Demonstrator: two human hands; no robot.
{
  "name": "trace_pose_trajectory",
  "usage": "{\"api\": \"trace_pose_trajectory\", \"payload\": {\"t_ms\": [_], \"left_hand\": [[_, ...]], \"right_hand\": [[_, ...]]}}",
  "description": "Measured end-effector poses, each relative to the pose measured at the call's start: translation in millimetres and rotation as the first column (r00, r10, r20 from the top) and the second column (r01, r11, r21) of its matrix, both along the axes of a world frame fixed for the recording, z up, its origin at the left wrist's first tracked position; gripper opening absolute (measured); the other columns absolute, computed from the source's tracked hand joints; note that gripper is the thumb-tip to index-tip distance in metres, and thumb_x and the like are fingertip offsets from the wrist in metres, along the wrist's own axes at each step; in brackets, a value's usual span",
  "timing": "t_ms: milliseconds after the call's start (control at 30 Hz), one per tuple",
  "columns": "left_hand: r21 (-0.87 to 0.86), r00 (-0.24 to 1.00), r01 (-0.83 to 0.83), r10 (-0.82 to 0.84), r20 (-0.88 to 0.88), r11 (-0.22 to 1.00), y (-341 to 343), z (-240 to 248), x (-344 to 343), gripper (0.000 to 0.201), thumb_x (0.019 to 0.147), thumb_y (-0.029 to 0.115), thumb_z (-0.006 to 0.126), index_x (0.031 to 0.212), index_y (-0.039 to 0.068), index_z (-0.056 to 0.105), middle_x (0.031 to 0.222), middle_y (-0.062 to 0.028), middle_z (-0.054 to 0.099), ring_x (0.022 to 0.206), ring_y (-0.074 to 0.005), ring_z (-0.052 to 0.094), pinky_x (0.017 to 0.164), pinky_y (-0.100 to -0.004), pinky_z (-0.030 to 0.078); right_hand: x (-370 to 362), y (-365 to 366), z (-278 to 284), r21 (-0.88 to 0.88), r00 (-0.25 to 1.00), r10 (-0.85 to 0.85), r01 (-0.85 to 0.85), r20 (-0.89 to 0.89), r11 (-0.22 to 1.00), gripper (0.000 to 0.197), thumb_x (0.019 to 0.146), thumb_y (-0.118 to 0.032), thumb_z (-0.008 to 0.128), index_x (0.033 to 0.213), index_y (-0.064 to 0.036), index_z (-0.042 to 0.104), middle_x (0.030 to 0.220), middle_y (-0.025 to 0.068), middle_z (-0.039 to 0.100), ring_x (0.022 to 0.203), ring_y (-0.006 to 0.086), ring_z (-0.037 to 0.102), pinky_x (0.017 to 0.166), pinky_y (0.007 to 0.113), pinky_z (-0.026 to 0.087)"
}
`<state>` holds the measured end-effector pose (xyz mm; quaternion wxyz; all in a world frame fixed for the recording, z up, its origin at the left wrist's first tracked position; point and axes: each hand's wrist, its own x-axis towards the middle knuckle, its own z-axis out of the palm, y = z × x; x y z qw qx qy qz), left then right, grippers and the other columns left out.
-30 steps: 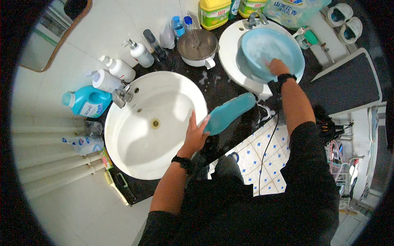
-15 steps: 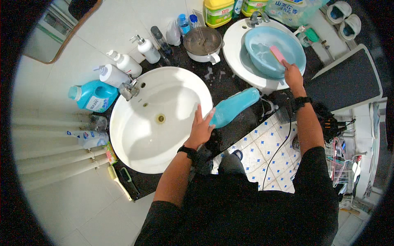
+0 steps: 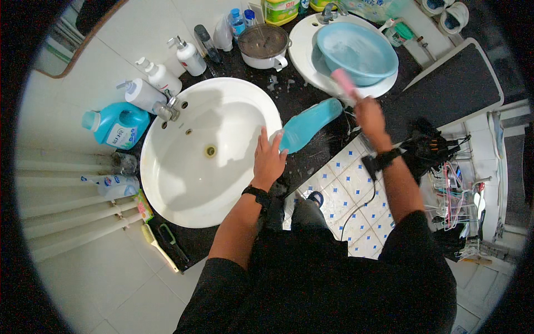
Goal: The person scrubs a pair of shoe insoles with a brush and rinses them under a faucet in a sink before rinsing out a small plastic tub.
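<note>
Left fingers (image 3: 263, 140) touching blue insole (image 3: 309, 127) on black counter (image 3: 303, 96); right fingers (image 3: 364, 104) gripping pink tool (image 3: 345, 83), motion-blurred.

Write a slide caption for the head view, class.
Left hand at a blue insole, right hand gripping a pink brush near a basin.

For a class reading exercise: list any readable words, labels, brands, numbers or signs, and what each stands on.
Print, not copied out here:
Yellow jug: large label characters.
Teal jug: label characters; small print unreadable.
White pack: blue print, too small.
Pale bag: print cut off, blurred.
</note>
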<state>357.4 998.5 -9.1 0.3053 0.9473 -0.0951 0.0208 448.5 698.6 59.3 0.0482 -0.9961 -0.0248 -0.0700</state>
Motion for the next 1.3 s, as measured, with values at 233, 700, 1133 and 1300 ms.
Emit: {"api": "trace_pose_trajectory", "payload": {"t_ms": [233,700,1133,1300], "left_hand": [[-0.046,0.999,0.037,-0.036,0.031,0.998,0.6,-5.3,3.6,0.054,0.080,0.016,0.063,0.131,0.020,0.044,0.140,-0.0285,0.021,0.123,-0.0484,0.032,0.100,-0.0499,0.033],[-0.010,1.000,0.017,-0.017,0.004,1.000,-4.0,-5.6,2.7,0.044,0.080,0.019,0.064,0.123,0.022,0.054,0.143,-0.0268,0.017,0.124,-0.0492,0.031,0.099,-0.0511,0.034],[0.082,0.998,-0.001,0.005,-0.055,0.997,-6.1,-5.3,1.6,0.046,0.079,0.025,0.065,0.124,0.024,0.055,0.144,-0.0271,0.014,0.124,-0.0488,0.031,0.100,-0.0481,0.034],[0.171,1.000,0.023,-0.021,-0.013,0.985,-9.7,-10.5,3.0,0.047,0.080,0.027,0.064,0.126,0.024,0.053,0.144,-0.0277,0.011,0.125,-0.0479,0.030,0.100,-0.0474,0.034]], "right_hand": [[-48.5,91.1,-22.0,0.165,0.989,-0.035,0.059,-0.145,0.985,0.029,0.090,-0.017,0.045,0.116,-0.0168,0.057,0.086,0.0182,0.055,0.076,0.0372,0.058,0.065,0.046,0.048],[-139.8,137.0,-47.3,0.287,0.991,-0.022,0.061,-0.136,0.956,0.029,0.092,-0.020,0.043,0.119,-0.0166,0.054,0.085,0.0195,0.055,0.068,0.0404,0.057,0.061,0.049,0.047],[-153.1,148.5,-57.5,0.347,0.996,0.011,0.020,-0.087,0.938,0.023,0.088,-0.011,0.047,0.109,-0.0069,0.055,0.075,0.0231,0.056,0.065,0.0414,0.057,0.057,0.051,0.045],[-121.5,110.3,-52.7,0.294,0.994,-0.110,0.104,0.003,0.950,0.017,0.088,-0.011,0.044,0.096,-0.0008,0.056,0.072,0.0234,0.056,0.062,0.0396,0.056,0.054,0.047,0.045]]}}
